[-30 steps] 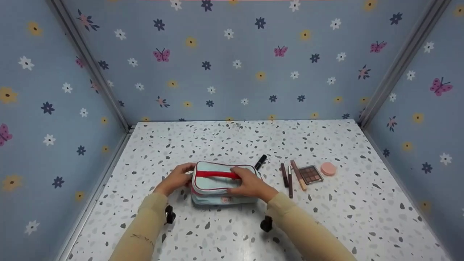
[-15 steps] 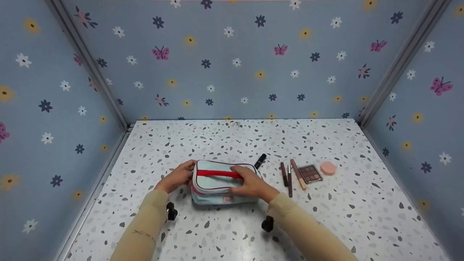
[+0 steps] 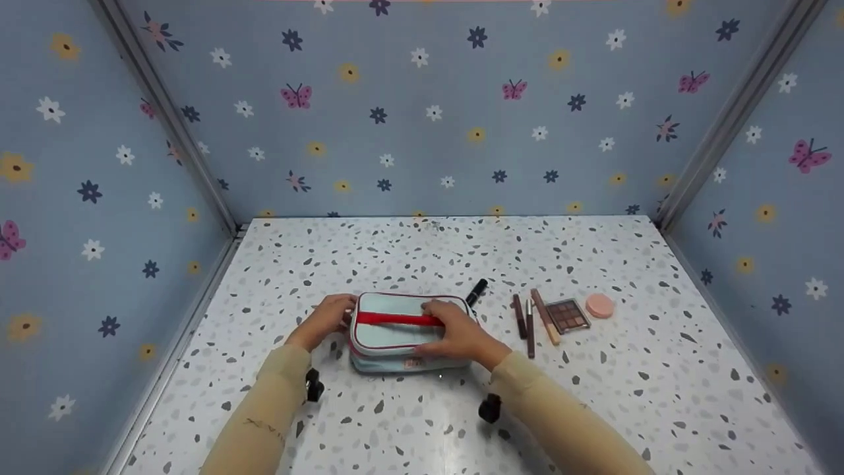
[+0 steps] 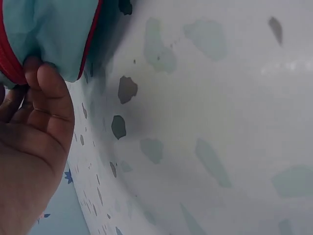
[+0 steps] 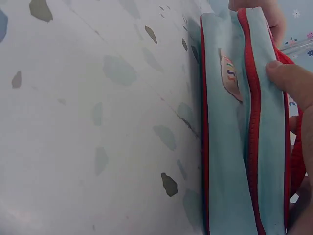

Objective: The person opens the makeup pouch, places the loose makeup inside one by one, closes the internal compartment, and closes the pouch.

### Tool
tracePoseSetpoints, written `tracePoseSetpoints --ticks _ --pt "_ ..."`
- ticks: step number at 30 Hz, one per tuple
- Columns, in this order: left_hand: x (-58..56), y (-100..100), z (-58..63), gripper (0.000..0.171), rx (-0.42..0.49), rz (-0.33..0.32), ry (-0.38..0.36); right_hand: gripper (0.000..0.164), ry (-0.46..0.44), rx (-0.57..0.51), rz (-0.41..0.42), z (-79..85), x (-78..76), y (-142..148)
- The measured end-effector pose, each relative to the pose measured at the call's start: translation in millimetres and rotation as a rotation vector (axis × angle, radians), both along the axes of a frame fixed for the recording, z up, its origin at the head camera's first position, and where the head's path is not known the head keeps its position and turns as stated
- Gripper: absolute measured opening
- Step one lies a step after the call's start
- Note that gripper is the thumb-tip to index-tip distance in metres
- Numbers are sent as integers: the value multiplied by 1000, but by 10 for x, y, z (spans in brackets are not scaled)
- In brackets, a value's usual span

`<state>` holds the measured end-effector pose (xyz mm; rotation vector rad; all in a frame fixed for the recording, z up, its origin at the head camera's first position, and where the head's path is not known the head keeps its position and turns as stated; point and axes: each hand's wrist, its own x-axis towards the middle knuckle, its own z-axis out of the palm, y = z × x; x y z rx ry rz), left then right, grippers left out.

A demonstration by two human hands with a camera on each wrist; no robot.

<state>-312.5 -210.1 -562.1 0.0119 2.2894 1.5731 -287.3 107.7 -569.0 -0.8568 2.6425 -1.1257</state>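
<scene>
Hardly anything has moved since the earlier frame: the pouch (image 3: pixel 392 337) sits on the desk (image 3: pixel 395 429), left of the eyeshadow palette (image 3: pixel 568 315). The left hand (image 3: pixel 324 321) pinches its end by the red zip (image 5: pixel 253 107); the right hand (image 3: pixel 459 335) grips its top.

Matt cloth bag (image 3: pixel 390 338) w/ fabric strap (image 3: pixel 399 319), smooth glossy tbl (image 3: pixel 409 422)

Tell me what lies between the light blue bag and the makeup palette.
In the head view, going from the bag to the palette, there lie a short dark stick, a silver-topped brown stick, then a pinkish-brown stick.
</scene>
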Motion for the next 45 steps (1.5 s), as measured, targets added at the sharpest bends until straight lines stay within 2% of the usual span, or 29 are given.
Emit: tracePoseSetpoints --ticks 3,6,11,19,26,33,40,45 --pt "11 9 8 42 -40 -3 -2 68 -1 -16 -17 3 -25 43" --pt "20 14 16 45 -63 -25 0 65 -20 -39 -68 16 -50 100" --pt "27 11 25 42 -50 -29 -20 69 -42 -44 -176 25 -76 192" --pt "51 -2 6 35 -58 -39 9 70 -46 -95 -277 -12 -104 285" --pt "50 9 -34 28 -38 -19 38 69 -139 -145 -378 -49 -140 342" --pt "65 25 -61 25 -75 11 81 64 -182 -163 -408 -68 -158 414" --pt "72 10 -74 25 -46 20 66 50 -236 -168 -429 -61 -171 476" --pt "78 10 -68 25 -43 23 57 39 -242 -148 -441 -59 -179 521"
